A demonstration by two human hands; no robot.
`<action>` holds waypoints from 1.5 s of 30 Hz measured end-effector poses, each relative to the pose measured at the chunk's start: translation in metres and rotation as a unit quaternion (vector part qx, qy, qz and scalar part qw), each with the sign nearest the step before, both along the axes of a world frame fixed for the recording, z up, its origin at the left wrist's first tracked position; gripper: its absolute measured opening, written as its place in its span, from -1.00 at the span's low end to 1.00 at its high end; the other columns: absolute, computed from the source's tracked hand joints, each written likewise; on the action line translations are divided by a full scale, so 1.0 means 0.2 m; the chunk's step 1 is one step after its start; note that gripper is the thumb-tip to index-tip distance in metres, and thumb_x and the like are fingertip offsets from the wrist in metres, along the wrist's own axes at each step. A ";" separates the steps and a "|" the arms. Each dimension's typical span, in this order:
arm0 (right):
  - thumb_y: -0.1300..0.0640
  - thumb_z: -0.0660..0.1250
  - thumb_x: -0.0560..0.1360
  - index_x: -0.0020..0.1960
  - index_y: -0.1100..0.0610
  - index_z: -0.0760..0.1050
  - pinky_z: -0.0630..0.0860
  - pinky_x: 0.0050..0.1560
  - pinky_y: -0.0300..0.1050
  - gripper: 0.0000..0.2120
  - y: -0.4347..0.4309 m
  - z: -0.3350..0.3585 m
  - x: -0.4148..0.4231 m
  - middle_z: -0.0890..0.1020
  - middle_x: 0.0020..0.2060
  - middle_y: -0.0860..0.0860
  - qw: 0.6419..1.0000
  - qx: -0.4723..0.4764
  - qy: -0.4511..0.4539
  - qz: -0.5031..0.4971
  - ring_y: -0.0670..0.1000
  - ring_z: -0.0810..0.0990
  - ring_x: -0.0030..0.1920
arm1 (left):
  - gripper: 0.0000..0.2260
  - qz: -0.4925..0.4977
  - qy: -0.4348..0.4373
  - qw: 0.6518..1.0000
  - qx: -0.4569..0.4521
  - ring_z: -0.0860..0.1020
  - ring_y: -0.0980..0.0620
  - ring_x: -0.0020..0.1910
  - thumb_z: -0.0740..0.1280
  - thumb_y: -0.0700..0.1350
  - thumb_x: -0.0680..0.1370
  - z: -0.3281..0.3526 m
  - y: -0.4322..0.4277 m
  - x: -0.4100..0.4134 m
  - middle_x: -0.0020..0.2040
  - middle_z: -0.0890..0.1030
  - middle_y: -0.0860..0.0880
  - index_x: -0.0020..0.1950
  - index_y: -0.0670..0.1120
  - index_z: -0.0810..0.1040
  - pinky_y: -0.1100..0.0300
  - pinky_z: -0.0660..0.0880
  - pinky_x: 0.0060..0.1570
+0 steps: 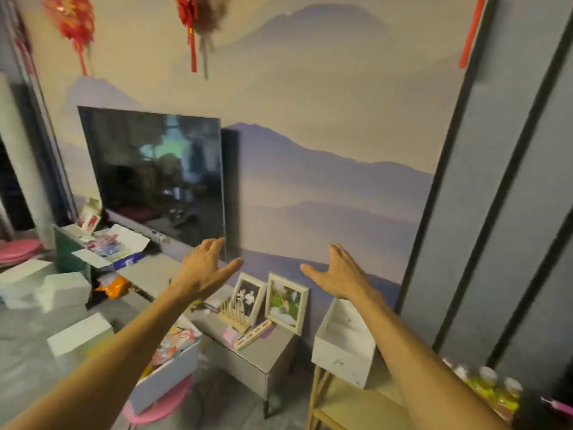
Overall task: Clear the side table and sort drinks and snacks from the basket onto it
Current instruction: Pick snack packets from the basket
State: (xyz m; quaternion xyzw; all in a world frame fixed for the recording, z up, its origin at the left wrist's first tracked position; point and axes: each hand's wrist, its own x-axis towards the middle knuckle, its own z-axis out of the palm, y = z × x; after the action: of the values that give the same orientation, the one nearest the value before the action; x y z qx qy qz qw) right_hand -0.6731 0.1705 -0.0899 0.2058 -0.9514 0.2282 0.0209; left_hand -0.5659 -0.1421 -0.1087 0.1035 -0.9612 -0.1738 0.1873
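My left hand (206, 270) and my right hand (338, 274) are both stretched out in front of me, fingers spread, holding nothing. Below my right arm stands a pale wooden side table (341, 405) with a white box-shaped organiser (344, 346) on its top. Several bottled yellow-green drinks (493, 389) stand at the table's right end. Down at the lower left, a white basket (167, 370) full of colourful snack packets rests on a pink stool (155, 411).
A grey TV cabinet (263, 361) carries two framed photos (286, 302), a wooden rack and small boxes. A large dark TV (155, 178) leans on the wall. White boxes (77, 333) lie on the floor at left.
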 end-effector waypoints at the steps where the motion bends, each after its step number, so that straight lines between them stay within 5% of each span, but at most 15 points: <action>1: -0.53 0.26 0.53 0.75 0.17 -0.04 0.20 0.65 0.16 0.12 -0.15 -0.01 0.00 0.03 0.75 0.09 1.000 0.002 -0.006 0.019 0.13 0.09 0.72 | -0.13 0.024 -0.004 1.000 0.005 0.40 -0.20 0.49 0.09 0.54 0.52 -0.01 -0.14 0.07 0.60 0.31 -0.14 0.64 -0.02 0.23 -0.18 0.39 0.42; 12: -0.49 0.29 0.54 0.74 0.11 0.06 0.39 0.51 0.24 0.02 -1.55 -0.26 0.10 0.21 0.70 0.14 0.986 0.040 -0.059 0.147 0.25 0.31 0.63 | -0.16 0.148 -0.065 0.985 0.057 0.53 -0.12 0.27 0.10 0.59 0.48 -0.15 -1.23 0.55 0.49 0.42 -0.11 0.55 0.05 0.34 -0.18 0.53 0.29; 15: -0.47 0.32 0.55 0.71 0.09 0.13 0.46 0.43 0.20 -0.03 -1.76 -0.38 0.08 0.31 0.66 0.14 0.983 0.048 -0.071 0.162 0.25 0.40 0.57 | -0.27 0.149 -0.083 0.983 0.068 0.49 -0.13 0.34 0.15 0.49 0.55 -0.29 -1.37 0.54 0.51 0.41 -0.12 0.56 0.05 0.32 -0.13 0.50 0.33; 23: -0.65 0.24 0.39 0.66 -0.03 0.23 0.56 0.36 0.24 0.04 -2.13 -0.77 -0.27 0.43 0.59 0.08 0.974 0.089 -0.120 0.172 0.22 0.50 0.50 | -0.18 0.156 -0.163 0.969 0.098 0.48 -0.14 0.40 0.09 0.58 0.47 -0.68 -1.69 0.15 0.57 0.37 -0.07 0.54 0.06 0.36 -0.12 0.50 0.34; 29: -0.56 0.33 0.45 0.71 0.12 0.14 0.46 0.43 0.17 0.09 -2.46 -1.13 -0.67 0.35 0.64 0.13 0.955 0.140 -0.157 0.208 0.21 0.41 0.58 | -0.15 0.164 -0.231 0.952 0.112 0.51 -0.12 0.35 0.09 0.58 0.47 -1.05 -1.96 -0.24 0.51 0.43 -0.08 0.56 0.03 0.35 -0.09 0.53 0.28; 35: -0.51 0.37 0.46 0.61 0.12 0.29 0.50 0.39 0.13 -0.03 -2.82 -1.56 -0.97 0.46 0.54 0.14 0.928 0.178 -0.228 0.234 0.20 0.49 0.49 | 0.07 0.186 -0.312 0.920 0.150 0.50 -0.15 0.39 -0.06 0.71 0.32 -1.49 -2.24 -0.50 0.56 0.37 -0.05 0.60 0.04 0.30 -0.16 0.50 0.33; 40: -0.53 0.38 0.41 0.58 0.06 0.34 0.54 0.32 0.08 -0.04 -3.03 -2.01 -1.12 0.52 0.49 0.09 0.909 0.212 -0.267 0.241 0.19 0.55 0.41 | -0.15 0.178 -0.359 0.899 0.178 0.48 -0.14 0.41 0.16 0.58 0.41 -1.91 -2.37 -0.64 0.54 0.40 -0.05 0.59 0.16 0.29 -0.09 0.49 0.33; 45: -0.50 0.48 0.34 0.65 0.07 0.24 0.42 0.50 0.13 0.09 -3.16 -2.63 -1.24 0.34 0.62 0.06 0.874 0.289 -0.246 0.304 0.15 0.33 0.59 | 0.21 0.137 -0.451 0.872 0.132 0.40 -0.17 0.50 0.08 0.77 0.10 -2.47 -2.45 -0.79 0.58 0.34 -0.02 0.63 0.13 0.20 -0.10 0.42 0.42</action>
State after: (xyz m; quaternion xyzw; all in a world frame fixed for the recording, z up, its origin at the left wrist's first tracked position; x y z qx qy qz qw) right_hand -0.9215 -0.4606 -0.6154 0.4190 -0.8400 -0.0183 -0.3441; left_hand -0.7234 -0.6329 -0.6023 0.3252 -0.8855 -0.2057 -0.2603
